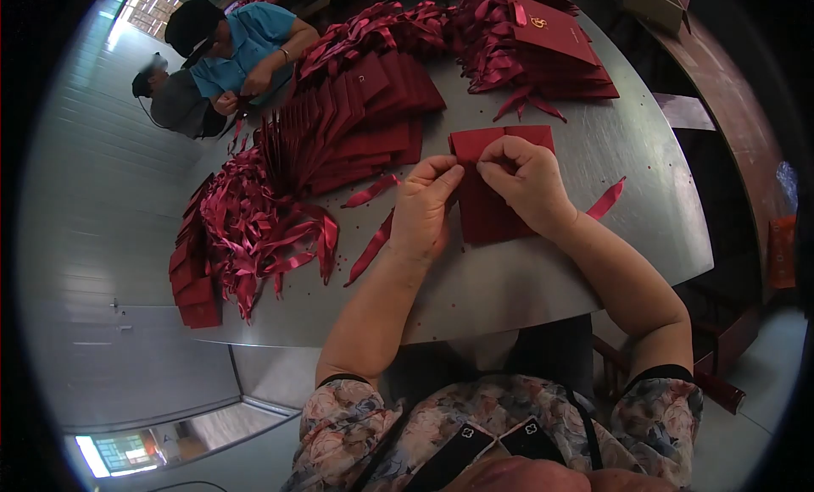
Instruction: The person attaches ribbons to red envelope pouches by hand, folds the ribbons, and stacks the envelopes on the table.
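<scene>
A dark red folded paper bag [500, 212] lies on the metal table in front of me, under both hands. My left hand [424, 200] is closed in a pinch at the bag's left side. My right hand [530, 183] pinches thumb and forefinger together over the bag's upper part. Whatever sits between the fingertips of either hand is too small to make out. One red ribbon end [370, 248] trails on the table beside my left wrist. Another ribbon end [607, 199] shows to the right of my right forearm.
Stacked red bags [348, 123] stand at the left, beside a heap of ribbons [246, 225]. More bags with ribbons [555, 47] are piled at the far right. A person in a blue shirt [259, 43] works across the table. The curved metal tabletop [644, 263] ends near my body.
</scene>
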`<state>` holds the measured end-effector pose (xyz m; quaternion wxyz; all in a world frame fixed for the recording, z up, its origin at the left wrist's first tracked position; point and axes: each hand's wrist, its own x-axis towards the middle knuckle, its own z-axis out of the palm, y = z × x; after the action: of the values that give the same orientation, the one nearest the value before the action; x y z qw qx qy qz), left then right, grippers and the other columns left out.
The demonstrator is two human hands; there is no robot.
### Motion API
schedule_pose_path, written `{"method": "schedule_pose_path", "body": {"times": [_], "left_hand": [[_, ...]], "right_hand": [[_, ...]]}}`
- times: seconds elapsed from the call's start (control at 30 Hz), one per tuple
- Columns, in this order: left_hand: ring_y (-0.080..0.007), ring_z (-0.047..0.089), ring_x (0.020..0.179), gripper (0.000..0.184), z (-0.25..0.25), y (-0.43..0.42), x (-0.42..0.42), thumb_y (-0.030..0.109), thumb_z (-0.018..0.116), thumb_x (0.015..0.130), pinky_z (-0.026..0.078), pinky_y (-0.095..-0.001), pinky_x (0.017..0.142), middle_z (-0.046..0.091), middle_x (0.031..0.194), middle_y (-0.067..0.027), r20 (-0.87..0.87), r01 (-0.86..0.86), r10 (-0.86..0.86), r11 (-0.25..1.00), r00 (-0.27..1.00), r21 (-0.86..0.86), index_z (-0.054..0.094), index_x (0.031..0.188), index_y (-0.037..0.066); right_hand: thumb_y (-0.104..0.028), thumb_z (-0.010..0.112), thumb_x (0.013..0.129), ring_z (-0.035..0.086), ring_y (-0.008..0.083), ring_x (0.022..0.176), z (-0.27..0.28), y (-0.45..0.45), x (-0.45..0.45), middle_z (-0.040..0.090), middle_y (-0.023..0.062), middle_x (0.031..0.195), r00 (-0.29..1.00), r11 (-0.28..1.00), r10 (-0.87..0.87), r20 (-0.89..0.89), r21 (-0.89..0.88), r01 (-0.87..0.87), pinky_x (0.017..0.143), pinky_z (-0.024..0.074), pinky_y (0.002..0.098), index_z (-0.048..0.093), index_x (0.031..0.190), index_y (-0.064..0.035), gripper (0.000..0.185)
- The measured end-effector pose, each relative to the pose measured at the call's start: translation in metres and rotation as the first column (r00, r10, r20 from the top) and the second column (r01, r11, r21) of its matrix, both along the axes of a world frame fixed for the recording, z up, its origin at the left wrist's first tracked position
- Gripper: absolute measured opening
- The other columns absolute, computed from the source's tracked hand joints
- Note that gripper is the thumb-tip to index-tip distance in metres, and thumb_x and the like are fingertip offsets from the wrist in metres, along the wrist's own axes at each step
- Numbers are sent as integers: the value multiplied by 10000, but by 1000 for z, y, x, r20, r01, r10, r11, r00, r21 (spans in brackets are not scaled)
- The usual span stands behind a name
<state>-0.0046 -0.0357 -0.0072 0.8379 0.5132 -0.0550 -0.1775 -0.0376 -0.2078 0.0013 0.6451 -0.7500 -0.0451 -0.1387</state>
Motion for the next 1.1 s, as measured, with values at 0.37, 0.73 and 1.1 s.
{"method": "schedule_pose_path", "body": {"times": [0.37, 0.73, 1.1], "left_hand": [[-81, 594, 860, 147, 5, -3, -9, 8, 658, 912, 477, -229, 770, 670, 964, -18, 337, -163, 44, 928, 940, 335, 691, 1054, -15], [-188, 657, 804, 137, -5, -7, -7, 21, 657, 882, 500, -275, 736, 702, 897, -117, 451, -185, -41, 876, 892, 445, 688, 1010, -20], [-292, 654, 769, 104, 8, -9, -16, 24, 670, 815, 509, -345, 676, 667, 877, -141, 737, -471, -139, 688, 662, 552, 673, 917, 6]], "right_hand": [[-13, 644, 851, 561, 60, 669, 17, -13, 3, 614, 8, 727, 976, 992, 123, -178, -12, -127, 602, 465, 233, 632, 852, 32, 46], [-57, 624, 777, 654, 339, 730, 15, -20, -1, 639, 175, 804, 915, 707, 225, 335, -703, 83, 630, 529, 409, 586, 883, 25, 139], [-69, 573, 781, 594, 250, 731, 15, -4, -17, 557, 114, 857, 875, 310, 365, 318, -928, 208, 656, 515, 354, 571, 902, -7, 137]]}}
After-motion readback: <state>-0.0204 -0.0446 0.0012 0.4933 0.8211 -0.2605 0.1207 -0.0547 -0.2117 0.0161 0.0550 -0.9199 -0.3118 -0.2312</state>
